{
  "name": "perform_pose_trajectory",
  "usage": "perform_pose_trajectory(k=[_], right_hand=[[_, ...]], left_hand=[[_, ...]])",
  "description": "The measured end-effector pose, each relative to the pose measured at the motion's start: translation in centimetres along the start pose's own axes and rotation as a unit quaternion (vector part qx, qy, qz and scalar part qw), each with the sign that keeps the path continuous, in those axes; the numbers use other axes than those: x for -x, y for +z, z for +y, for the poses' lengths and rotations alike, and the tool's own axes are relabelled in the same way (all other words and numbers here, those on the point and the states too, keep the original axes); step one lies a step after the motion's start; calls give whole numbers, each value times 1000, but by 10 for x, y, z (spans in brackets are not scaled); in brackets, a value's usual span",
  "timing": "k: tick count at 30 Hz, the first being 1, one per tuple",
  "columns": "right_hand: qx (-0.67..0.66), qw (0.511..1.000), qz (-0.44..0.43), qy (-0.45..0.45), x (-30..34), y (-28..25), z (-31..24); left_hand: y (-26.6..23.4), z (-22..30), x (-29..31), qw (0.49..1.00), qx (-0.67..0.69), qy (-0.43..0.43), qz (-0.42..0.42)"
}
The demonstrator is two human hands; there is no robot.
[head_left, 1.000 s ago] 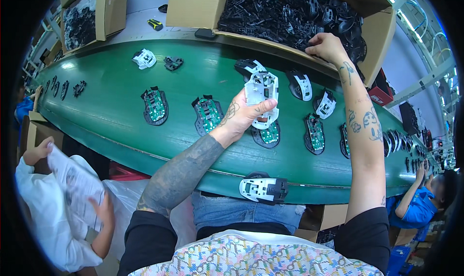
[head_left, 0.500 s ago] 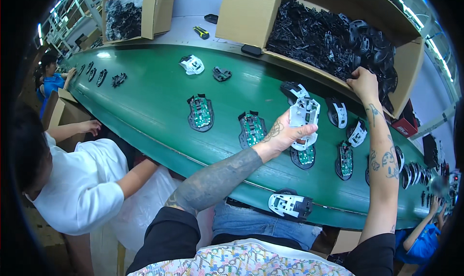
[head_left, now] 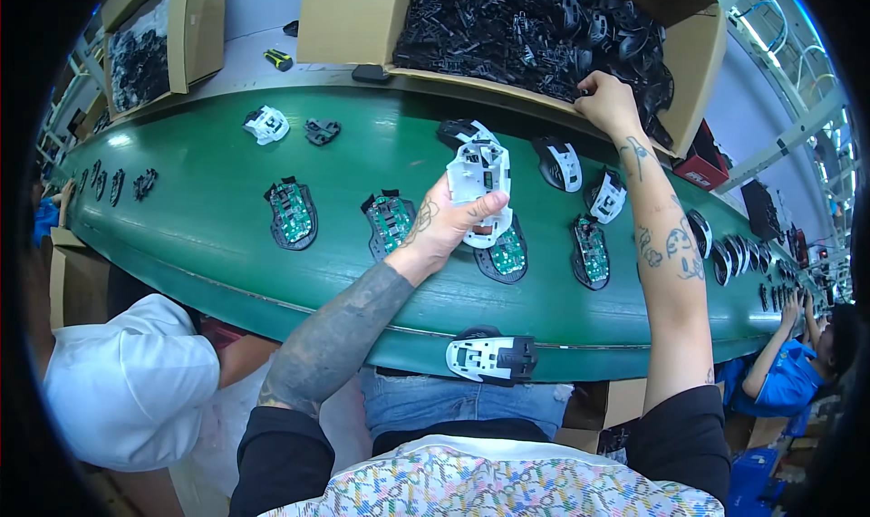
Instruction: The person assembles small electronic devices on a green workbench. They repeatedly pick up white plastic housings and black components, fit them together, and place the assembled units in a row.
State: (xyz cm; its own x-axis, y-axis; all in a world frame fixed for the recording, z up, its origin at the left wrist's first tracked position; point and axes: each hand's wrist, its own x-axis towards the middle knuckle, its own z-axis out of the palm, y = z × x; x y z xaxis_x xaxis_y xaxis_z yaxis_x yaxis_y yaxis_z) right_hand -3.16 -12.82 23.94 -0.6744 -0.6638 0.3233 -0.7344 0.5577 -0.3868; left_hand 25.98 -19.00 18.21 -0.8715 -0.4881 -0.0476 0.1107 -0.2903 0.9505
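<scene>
My left hand [head_left: 444,222] grips a white plastic mouse shell [head_left: 478,177], its hollow inner side facing up and the thumb across it. Under and beside this hand, computer mouse bases with green circuit boards [head_left: 509,256] lie on the green conveyor belt [head_left: 353,318]. My right hand [head_left: 609,105] is at the near edge of a large cardboard box [head_left: 702,73] full of small black plastic parts [head_left: 489,32]. Its fingertips are pinched together over the parts; what they hold, if anything, is hidden. A white-and-black mouse shell [head_left: 489,356] rests on the belt's near edge.
More white-and-black shells [head_left: 557,164] lie beyond and right of my left hand. A yellow-black cutter [head_left: 278,59] is on the far ledge, near a second box [head_left: 198,32]. A person in a white shirt [head_left: 131,381] sits at left; another in blue [head_left: 781,381] works at right.
The whole view has shifted, so belt, boxes and hands appear farther left and mostly higher. The left hand still grips the shell; the right stays at the box edge.
</scene>
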Motion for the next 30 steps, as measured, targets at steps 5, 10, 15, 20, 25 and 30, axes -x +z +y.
perform_pose_trajectory(k=[5,10,15,20,25,30], right_hand=[[-49,998,-18,-33,-10,12,20],[-83,996,-23,-31,-26,28,26],[-55,998,-43,-3,-31,31,19],[-28,998,-47,-6,-31,29,18],[28,998,-55,5,-28,20,10],[1,996,-82,-20,-26,8,5]], left_hand=[[2,0,0,1000,-3,-8,-4],[1,2,2,1000,-4,-2,-2],[1,1,2,1000,-2,0,-6],[1,1,1,1000,0,-1,-4],[3,3,3,1000,-5,-12,-12],[2,3,3,1000,-7,-9,-11]])
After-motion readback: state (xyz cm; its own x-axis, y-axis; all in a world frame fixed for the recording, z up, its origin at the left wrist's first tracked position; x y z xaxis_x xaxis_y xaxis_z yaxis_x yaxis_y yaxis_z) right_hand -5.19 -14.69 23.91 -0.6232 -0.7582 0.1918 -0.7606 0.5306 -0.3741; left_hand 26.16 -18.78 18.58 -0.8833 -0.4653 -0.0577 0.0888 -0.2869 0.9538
